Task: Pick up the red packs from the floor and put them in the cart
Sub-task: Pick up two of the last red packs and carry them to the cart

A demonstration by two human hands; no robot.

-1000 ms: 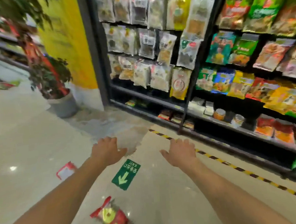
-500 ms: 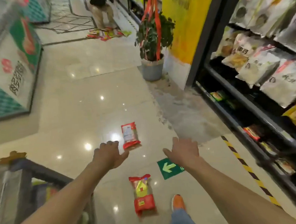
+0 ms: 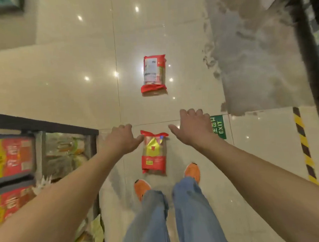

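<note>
Head view, looking straight down the person's front. Nearest: blue jeans [image 3: 173, 220] and two orange shoes [image 3: 192, 172] planted on the pale glossy floor [image 3: 72, 74]. Just ahead of the toes lay the near red pack [image 3: 153, 153], flat, long axis running away from the person, yellow panel in its middle and red bands at both ends.

Both arms reached out low over it. The left hand [image 3: 122, 140] hung empty, fingers loosely curled down, thumb tip at or just beside the pack's upper left corner; contact could not be confirmed. The right hand [image 3: 192, 127] was also empty, fingers bent, thumb spread toward the pack, clearly apart from it on its right side.

To the person's left stood the cart [image 3: 42, 127], dark frame close beside the left forearm, already carrying red-and-yellow boxes [image 3: 10, 157] and other bagged goods.

Further out, a green exit sticker [image 3: 218, 126] lay past the right hand, then a yellow-and-black floor stripe [image 3: 302, 141]. Well beyond the hands the far red pack [image 3: 154, 75] lay flat, white label up. A grey worn patch [image 3: 254, 57] spread to its right.

Judgement: the step in hand was the grasp of the near pack. Doing it well likely meant bending lower, closing one hand across the narrow middle rather than the crimped end, since the film looked slippery, then swinging it left over the cart's rim. The far pack would need a step forward.
</note>
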